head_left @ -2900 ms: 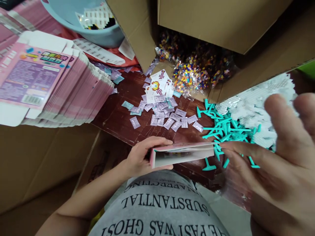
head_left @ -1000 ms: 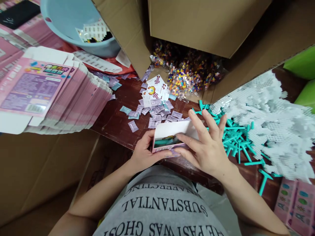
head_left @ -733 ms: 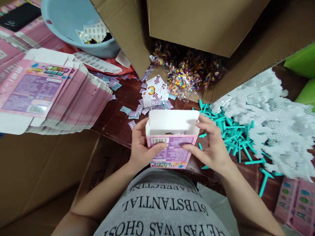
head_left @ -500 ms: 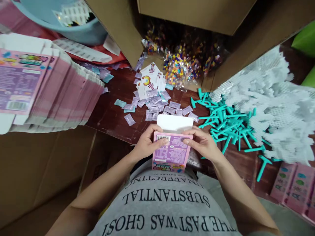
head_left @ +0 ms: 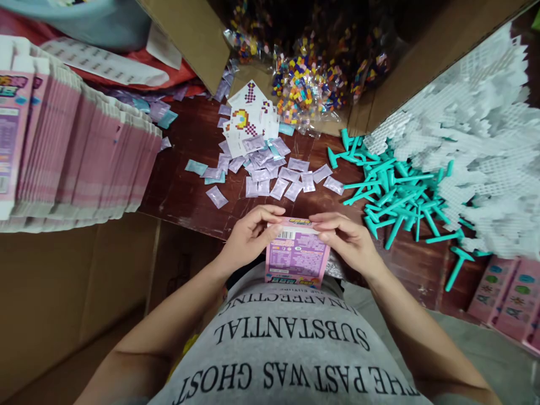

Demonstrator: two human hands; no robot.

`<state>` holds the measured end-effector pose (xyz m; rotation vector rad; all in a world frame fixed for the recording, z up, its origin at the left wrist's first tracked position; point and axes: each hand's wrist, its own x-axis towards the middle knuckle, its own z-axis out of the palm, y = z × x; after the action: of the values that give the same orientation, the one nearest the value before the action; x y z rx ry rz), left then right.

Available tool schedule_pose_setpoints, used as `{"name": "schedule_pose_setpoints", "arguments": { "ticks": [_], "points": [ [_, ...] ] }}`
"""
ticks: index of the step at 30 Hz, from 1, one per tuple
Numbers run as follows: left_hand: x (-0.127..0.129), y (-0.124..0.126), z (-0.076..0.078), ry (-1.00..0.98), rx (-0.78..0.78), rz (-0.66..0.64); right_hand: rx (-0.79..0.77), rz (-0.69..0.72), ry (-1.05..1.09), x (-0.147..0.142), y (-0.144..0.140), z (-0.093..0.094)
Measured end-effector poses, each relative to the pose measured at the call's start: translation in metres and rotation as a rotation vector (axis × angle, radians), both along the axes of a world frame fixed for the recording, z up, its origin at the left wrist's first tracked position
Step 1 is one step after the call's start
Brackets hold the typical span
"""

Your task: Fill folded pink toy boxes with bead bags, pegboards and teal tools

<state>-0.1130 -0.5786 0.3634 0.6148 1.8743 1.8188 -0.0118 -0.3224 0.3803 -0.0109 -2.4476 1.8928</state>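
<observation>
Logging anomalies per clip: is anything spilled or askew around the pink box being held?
Mostly loose heaps. Small lilac sachets lie scattered over the dark table, and teal T-shaped tools sprawl in a jumble. The pink box looks intact.

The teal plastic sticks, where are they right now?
In the head view the teal sticks lie heaped on the dark table, right of centre, between the small lilac packets and the white grid pieces.

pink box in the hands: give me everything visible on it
The pink box is a small flat carton, apparently printed cardboard, with a purple text panel and a white barcode label facing up. Its top flap looks folded shut. It is held against the person's shirt at the table edge, top end away from the body. The left hand grips its left top corner; the right hand presses the right top edge.
</observation>
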Motion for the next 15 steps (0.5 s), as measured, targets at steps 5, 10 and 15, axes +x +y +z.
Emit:
{"name": "schedule_pose_setpoints", "arguments": {
  "ticks": [5,10,15],
  "points": [
    [-0.003,0.001,0.021,-0.001,-0.041,0.050,-0.053,-0.109,-0.091,-0.012,-0.013,0.017],
    [-0.009,-0.006,0.020,-0.056,-0.021,-0.044,-0.078,-0.028,-0.133,-0.011,-0.007,0.017],
    [-0.004,-0.011,0.008,0.127,-0.026,-0.049,-0.046,0.008,-0.036,0.005,0.000,0.008]
  ]
}}
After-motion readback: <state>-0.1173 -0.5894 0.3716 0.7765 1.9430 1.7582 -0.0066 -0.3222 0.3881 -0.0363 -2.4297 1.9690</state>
